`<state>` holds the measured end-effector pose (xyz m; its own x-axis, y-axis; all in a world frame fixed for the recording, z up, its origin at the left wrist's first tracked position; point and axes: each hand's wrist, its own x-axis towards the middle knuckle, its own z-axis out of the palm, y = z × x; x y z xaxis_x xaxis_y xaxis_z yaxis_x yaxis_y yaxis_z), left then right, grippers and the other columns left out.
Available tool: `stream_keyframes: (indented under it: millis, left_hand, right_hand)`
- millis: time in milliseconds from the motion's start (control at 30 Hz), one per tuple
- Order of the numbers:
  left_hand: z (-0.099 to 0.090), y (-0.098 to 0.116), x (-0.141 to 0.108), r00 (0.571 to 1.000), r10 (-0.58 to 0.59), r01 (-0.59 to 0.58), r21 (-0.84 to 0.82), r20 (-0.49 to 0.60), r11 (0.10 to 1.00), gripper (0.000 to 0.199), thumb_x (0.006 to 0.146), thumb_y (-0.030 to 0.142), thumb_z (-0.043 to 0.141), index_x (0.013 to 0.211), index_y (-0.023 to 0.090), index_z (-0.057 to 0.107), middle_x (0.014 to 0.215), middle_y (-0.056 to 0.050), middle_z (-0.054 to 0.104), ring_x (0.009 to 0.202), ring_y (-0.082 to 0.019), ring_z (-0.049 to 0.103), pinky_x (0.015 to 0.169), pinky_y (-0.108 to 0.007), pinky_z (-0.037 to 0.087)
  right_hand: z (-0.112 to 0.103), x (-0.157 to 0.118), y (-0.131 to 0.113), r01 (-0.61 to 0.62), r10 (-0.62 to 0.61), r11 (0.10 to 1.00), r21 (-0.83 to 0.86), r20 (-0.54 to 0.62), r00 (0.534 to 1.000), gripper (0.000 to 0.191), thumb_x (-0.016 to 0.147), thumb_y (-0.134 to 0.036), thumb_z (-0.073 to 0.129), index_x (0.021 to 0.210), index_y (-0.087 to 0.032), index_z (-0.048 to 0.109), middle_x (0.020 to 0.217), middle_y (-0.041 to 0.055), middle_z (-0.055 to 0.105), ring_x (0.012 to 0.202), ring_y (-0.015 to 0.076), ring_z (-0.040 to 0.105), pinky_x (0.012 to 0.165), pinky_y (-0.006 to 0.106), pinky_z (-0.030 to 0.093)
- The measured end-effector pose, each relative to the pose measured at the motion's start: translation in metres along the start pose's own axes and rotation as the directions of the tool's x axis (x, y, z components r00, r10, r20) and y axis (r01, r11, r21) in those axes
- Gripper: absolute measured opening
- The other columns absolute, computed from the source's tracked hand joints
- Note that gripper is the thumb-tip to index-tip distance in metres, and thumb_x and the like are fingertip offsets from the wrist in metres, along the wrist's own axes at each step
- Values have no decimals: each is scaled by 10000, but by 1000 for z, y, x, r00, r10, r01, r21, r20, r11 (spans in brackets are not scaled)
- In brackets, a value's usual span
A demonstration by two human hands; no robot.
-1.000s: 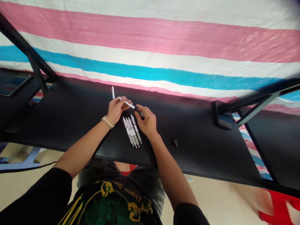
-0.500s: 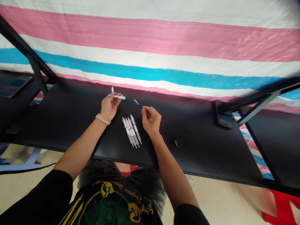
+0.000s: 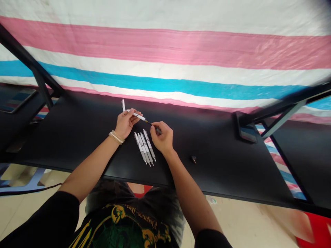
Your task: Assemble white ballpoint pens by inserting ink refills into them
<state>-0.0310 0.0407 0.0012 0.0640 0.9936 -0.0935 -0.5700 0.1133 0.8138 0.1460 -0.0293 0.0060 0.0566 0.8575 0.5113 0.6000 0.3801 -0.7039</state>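
Note:
My left hand (image 3: 126, 123) pinches a white pen barrel (image 3: 139, 116) that points right and slightly down. Between the fingers of my right hand (image 3: 161, 135) is a thin dark refill (image 3: 149, 123), its yellowish end at the barrel's open end. How far it reaches inside cannot be seen. Beyond my left fingertips another white pen part (image 3: 123, 104) stands out, its lower end hidden by the hand. Several white and grey pens (image 3: 144, 148) lie side by side between my forearms, tips toward me.
On the black table (image 3: 219, 155), a small dark object (image 3: 193, 159) lies right of my right forearm. A phone-like dark device (image 3: 247, 132) is by the right metal brace. Striped sheeting (image 3: 165, 82) hangs behind.
My right hand has moved left and slightly down, bringing the refill from apart to the barrel's end. My left hand has shifted slightly right and down, and the barrel now tilts downward.

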Motion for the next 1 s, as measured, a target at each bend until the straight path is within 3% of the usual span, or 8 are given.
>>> stream_keyframes:
  millis: [100, 233, 367, 533, 733, 833, 900, 1000]
  left_hand:
    - [4, -2, -5, 1000, 7, -10, 75, 30, 997, 266, 815, 374, 761, 904, 148, 651, 879, -70, 752, 852, -192, 748, 774, -290, 600]
    - [11, -6, -11, 996, -8, -6, 150, 92, 989, 325, 798, 423, 769, 916, 146, 648, 882, -84, 752, 838, -196, 745, 731, -283, 598]
    - [13, -7, -15, 992, -38, 17, 167, 121, 986, 337, 799, 431, 767, 929, 146, 643, 880, -86, 752, 826, -193, 743, 741, -292, 597]
    - [11, -7, -14, 992, -46, 29, 141, 120, 990, 316, 808, 411, 764, 925, 144, 643, 882, -84, 751, 848, -199, 744, 785, -312, 596]
    - [7, -7, -11, 993, -33, 22, 92, 112, 995, 285, 818, 386, 758, 927, 146, 650, 892, -79, 752, 874, -208, 745, 799, -319, 594]
    - [7, -6, -10, 993, -32, 23, 80, 109, 997, 280, 817, 376, 762, 929, 143, 654, 901, -84, 752, 886, -209, 744, 825, -330, 591]
    - [7, -6, -10, 994, -37, 28, 82, 107, 996, 282, 814, 375, 765, 932, 145, 654, 907, -85, 752, 894, -210, 744, 830, -332, 591]
    - [6, -5, -8, 996, -29, 23, 78, 86, 997, 273, 818, 376, 761, 926, 150, 654, 908, -79, 753, 897, -208, 744, 811, -316, 592]
  right_hand:
    - [-1, -2, -2, 17, -17, 1000, -7, 15, 1000, 115, 867, -202, 575, 950, -195, 654, 911, 38, 627, 657, 127, 556, 625, 272, 495]
    - [0, -6, -5, 51, -52, 999, 15, 70, 996, 395, 784, -133, 578, 1174, -194, 559, 1174, 97, 505, 688, 122, 539, 625, 295, 537]
    - [2, -7, -2, 110, -114, 991, 76, 48, 992, 528, 691, -26, 506, 1192, -192, 492, 1177, 106, 472, 723, 132, 543, 699, 334, 572]
    - [5, -5, 1, 137, -140, 984, 118, 16, 990, 458, 753, -48, 520, 1180, -209, 476, 1014, 58, 529, 843, 171, 592, 779, 346, 582]
    - [6, -8, 4, 49, -46, 996, 73, -35, 998, 278, 886, -185, 593, 1150, -225, 513, 961, 41, 668, 848, 173, 685, 801, 328, 580]
    - [6, -9, 3, 3, -2, 999, 49, -6, 1000, 160, 932, -255, 581, 1086, -225, 550, 930, 32, 699, 766, 159, 693, 746, 305, 577]
    - [7, -9, 2, -20, 19, 998, 59, 14, 1000, 171, 951, -270, 556, 1115, -224, 546, 920, 29, 701, 715, 146, 679, 694, 287, 573]
    - [6, -7, -1, 0, 1, 997, 74, -12, 1000, 313, 910, -268, 605, 1207, -219, 521, 1068, 73, 668, 817, 165, 669, 668, 285, 579]
